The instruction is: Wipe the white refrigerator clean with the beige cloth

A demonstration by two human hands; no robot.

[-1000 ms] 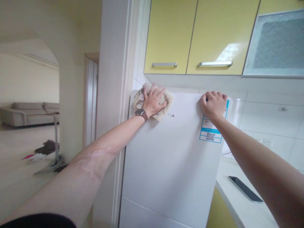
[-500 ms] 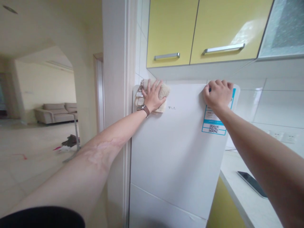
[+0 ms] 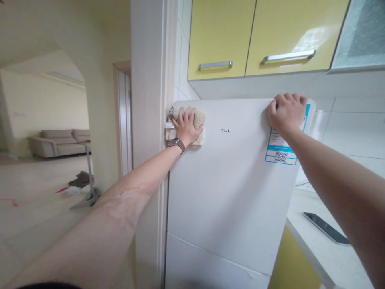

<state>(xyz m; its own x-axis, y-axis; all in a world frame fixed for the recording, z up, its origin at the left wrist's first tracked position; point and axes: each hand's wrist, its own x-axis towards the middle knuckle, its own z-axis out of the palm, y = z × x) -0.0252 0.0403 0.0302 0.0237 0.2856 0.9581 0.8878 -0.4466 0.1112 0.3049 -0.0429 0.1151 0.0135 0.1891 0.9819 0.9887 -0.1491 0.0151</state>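
Observation:
Against the upper left of a white refrigerator (image 3: 216, 188), my left hand (image 3: 187, 127) presses a beige fluffy cloth (image 3: 199, 119), its fingers spread over it and holding it to the door. Part of the cloth reaches past the door's left edge. My right hand (image 3: 288, 112) grips the refrigerator's top edge near the right corner, fingers curled over it; the fingertips are hidden. Below that hand is a blue-and-white label (image 3: 281, 157), partly covered by the hand and forearm. A dark logo (image 3: 225, 131) sits between my hands.
Yellow cabinets (image 3: 221, 36) hang above the refrigerator. A door frame (image 3: 147, 120) stands close on the left. A phone (image 3: 326, 228) lies on the counter (image 3: 309, 237) at right. A long-handled dustpan (image 3: 87, 198) and a sofa (image 3: 60, 142) are in the far room.
My left hand and the cloth have shifted left across the door, the cloth now overlapping its left edge. My right hand stays on the top edge. The camera view has shifted slightly.

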